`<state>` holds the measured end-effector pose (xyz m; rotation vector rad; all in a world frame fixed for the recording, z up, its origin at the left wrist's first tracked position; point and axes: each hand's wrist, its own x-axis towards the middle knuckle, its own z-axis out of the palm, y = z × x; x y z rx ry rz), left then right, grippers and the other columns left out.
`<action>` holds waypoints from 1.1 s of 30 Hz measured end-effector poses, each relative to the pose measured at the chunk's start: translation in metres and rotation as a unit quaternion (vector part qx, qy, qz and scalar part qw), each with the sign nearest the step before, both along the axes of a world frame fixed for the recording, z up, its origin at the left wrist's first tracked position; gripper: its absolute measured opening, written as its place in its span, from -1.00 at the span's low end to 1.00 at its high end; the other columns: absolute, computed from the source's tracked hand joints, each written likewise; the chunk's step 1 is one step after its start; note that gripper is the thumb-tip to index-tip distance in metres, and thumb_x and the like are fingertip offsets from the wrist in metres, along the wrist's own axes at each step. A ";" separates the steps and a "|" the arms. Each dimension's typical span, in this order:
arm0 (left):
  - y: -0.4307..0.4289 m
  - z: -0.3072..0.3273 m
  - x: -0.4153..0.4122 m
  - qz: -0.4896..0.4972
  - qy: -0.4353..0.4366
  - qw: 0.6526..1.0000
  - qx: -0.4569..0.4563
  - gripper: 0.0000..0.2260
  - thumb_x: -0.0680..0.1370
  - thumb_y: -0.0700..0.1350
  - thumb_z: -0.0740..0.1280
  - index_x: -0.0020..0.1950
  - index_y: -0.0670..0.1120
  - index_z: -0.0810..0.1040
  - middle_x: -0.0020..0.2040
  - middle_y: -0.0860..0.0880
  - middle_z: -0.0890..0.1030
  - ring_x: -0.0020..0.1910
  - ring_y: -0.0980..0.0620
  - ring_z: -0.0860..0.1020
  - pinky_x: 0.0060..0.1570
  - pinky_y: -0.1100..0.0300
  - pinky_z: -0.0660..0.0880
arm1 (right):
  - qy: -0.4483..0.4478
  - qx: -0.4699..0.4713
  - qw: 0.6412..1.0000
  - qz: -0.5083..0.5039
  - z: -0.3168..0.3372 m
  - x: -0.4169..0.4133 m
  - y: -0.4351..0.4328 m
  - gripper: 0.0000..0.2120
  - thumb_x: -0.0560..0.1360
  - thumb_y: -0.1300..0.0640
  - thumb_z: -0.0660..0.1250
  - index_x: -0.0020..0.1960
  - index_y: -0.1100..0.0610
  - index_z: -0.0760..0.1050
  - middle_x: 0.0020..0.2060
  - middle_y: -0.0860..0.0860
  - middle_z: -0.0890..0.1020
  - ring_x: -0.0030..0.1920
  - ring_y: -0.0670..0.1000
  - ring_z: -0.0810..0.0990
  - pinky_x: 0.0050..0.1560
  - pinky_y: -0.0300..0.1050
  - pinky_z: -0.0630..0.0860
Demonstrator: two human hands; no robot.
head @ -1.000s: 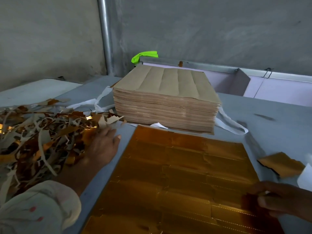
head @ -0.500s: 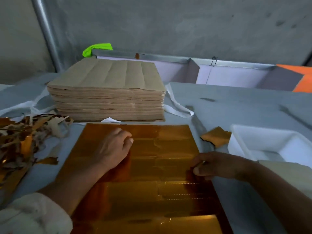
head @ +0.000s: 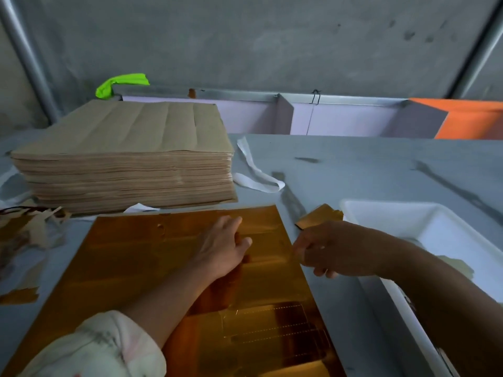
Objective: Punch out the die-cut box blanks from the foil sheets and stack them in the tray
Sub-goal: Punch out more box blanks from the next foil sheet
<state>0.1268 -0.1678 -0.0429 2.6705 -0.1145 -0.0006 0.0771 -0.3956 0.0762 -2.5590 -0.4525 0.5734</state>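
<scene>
A gold foil sheet (head: 141, 257) with die-cut lines lies flat on the grey table in front of me. My left hand (head: 221, 247) rests palm down on the sheet's right half, fingers spread. At the sheet's right edge my right hand (head: 330, 250) curls its fingers on the border, and the pinch itself is hidden. To the right stands a white tray (head: 381, 210) with a pale blank (head: 460, 266) lying inside. Behind the foil sheet rises a tall stack of sheets (head: 122, 161), brown side up.
A small gold foil scrap (head: 318, 217) lies between the sheet and the tray. Torn foil and paper waste (head: 30, 229) is heaped at the left. A white strap (head: 255, 175) trails beside the stack. Lilac and orange bins (head: 340, 118) line the table's far edge.
The view has swung right, bringing the tray in. My left hand moved from the waste pile onto the sheet and then further right. My right hand moved up the sheet's right edge.
</scene>
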 end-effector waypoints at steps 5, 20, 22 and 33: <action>-0.002 0.000 0.017 0.041 0.024 0.999 0.027 -0.41 0.62 0.24 0.15 0.60 0.11 0.09 0.60 0.01 0.11 0.54 -0.12 0.15 0.48 -0.11 0.19 | -0.030 -0.141 0.987 0.065 0.016 0.010 0.021 -0.75 0.62 0.07 0.21 0.24 0.06 0.55 -0.01 -0.11 0.57 -0.03 -0.15 0.57 0.00 -0.25 0.51; 0.005 -0.020 0.022 0.018 -0.073 0.997 0.026 -0.61 0.68 0.12 0.07 0.52 0.19 0.30 0.58 0.04 0.20 0.58 0.01 0.04 0.52 0.04 -0.14 | -0.018 -0.100 0.987 -0.124 -0.063 0.076 0.018 -0.49 0.55 0.21 0.24 0.48 -0.02 0.32 0.23 0.06 0.53 -0.02 -0.02 0.50 -0.14 -0.20 0.50; 0.005 -0.019 0.020 0.016 -0.093 0.996 0.004 -0.66 0.68 0.07 0.11 0.45 0.17 0.41 0.54 0.06 0.29 0.56 0.04 0.11 0.51 0.06 -0.08 | -0.020 -0.095 0.987 -0.125 -0.064 0.078 0.017 -0.52 0.56 0.20 0.24 0.46 -0.02 0.35 0.21 0.06 0.53 0.00 -0.01 0.50 -0.11 -0.18 0.52; 0.004 -0.017 0.014 -0.010 -0.139 0.990 -0.031 -0.74 0.65 -0.04 0.23 0.30 0.11 0.58 0.24 0.12 0.50 0.16 0.21 0.31 0.19 0.26 0.22 | -0.049 -0.131 0.987 -0.083 -0.063 0.075 0.021 -0.70 0.61 0.11 0.21 0.33 0.05 0.46 0.20 0.06 0.55 0.07 0.00 0.48 0.01 -0.19 0.41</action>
